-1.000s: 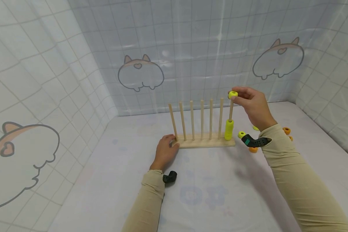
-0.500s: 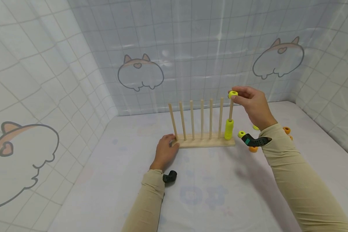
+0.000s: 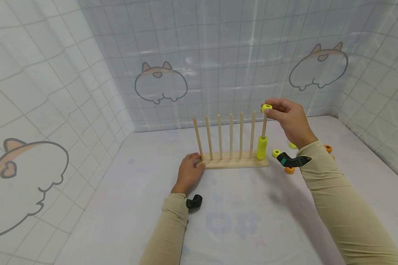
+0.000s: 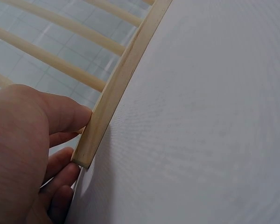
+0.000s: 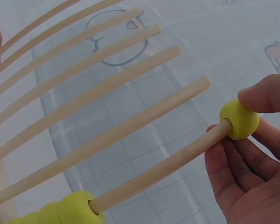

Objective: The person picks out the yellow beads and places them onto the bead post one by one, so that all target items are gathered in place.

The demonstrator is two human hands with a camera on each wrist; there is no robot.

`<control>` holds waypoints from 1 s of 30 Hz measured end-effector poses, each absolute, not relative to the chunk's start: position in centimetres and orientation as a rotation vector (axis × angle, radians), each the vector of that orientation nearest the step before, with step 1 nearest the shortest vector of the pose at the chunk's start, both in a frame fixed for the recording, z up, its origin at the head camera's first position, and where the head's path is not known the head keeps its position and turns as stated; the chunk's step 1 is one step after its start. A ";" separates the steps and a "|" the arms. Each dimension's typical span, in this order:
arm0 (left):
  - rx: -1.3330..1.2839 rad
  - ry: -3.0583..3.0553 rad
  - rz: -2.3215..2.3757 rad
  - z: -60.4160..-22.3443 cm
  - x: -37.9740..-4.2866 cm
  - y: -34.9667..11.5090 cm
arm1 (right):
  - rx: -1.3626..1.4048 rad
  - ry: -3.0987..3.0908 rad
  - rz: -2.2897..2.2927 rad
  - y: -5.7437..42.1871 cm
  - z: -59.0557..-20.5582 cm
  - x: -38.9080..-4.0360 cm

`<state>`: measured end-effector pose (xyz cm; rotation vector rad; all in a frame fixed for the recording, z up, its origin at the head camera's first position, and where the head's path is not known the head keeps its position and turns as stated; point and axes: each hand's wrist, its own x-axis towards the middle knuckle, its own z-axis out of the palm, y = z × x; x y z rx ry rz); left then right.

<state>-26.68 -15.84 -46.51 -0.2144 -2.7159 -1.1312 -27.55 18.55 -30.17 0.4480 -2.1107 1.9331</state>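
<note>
Tabletop (image 3: 119, 206) below, wooden rack (image 3: 233, 166) standing on it, yellow bead (image 5: 239, 119) right at a rod's tip!

Seven rods on this rack, and the left hand (image 3: 188, 172) has the near end of its base clamped between thumb and fingers; over at the far end the right hand (image 3: 290, 117) pinches the bead, thumb against fingers, rod meeting its hole, how deep I can't tell. Lower on that same rod sits a stack of yellow beads (image 3: 261, 149), loose yellow beads and an orange bead (image 3: 289, 170) lying nearby. Looks like the threading step, and the next move, I'd judge, calls for hole and rod kept in line, then a loosened pinch. Writing? Only faint letter-like print (image 3: 247, 223) on the cloth, too blurred to read; no brand legible.
</note>
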 end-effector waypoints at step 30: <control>-0.218 -2.715 -1.132 -46.4 -26.7 -15.9 | 0.447 -2.159 1.907 18.6 -30.2 -27.4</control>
